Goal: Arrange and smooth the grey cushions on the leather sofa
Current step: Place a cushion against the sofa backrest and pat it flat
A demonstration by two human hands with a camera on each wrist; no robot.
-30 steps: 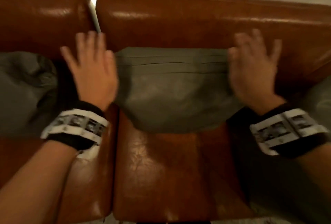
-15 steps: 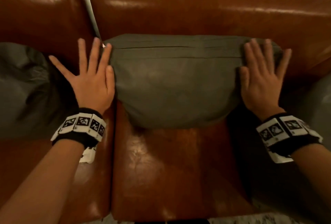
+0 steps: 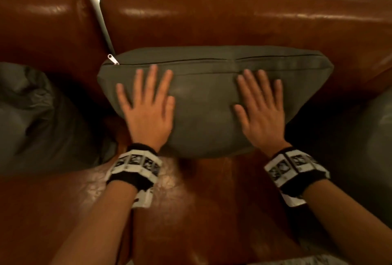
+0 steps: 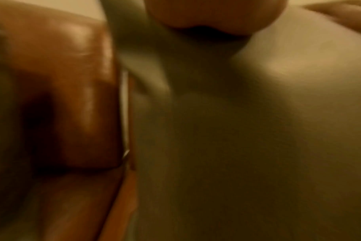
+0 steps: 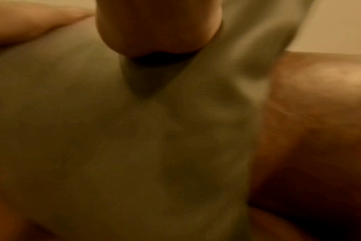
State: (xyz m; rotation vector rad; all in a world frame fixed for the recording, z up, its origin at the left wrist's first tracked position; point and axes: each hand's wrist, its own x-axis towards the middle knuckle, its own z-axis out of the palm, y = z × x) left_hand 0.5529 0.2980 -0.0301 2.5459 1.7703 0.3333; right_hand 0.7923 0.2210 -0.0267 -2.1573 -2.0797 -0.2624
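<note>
A grey cushion [image 3: 207, 103] leans against the backrest of the brown leather sofa [image 3: 233, 23], its zip seam along the top and the zip pull [image 3: 113, 59] at its upper left corner. My left hand [image 3: 148, 103] lies flat on the cushion's left half with fingers spread. My right hand [image 3: 261, 105] lies flat on its right half, fingers straight. Both wrist views are blurred and show the grey cushion [image 4: 247, 146] [image 5: 124, 146] close up under each palm.
Another grey cushion [image 3: 36, 120] sits crumpled at the left of the seat, and a third grey cushion [image 3: 375, 137] shows at the right edge. Bare leather seat [image 3: 201, 201] lies in front of the middle cushion. A gap [image 3: 101, 18] splits the two backrest sections.
Both hands moved inward from the cushion's side edges onto its front face. The cushion now stands wider and flatter against the backrest.
</note>
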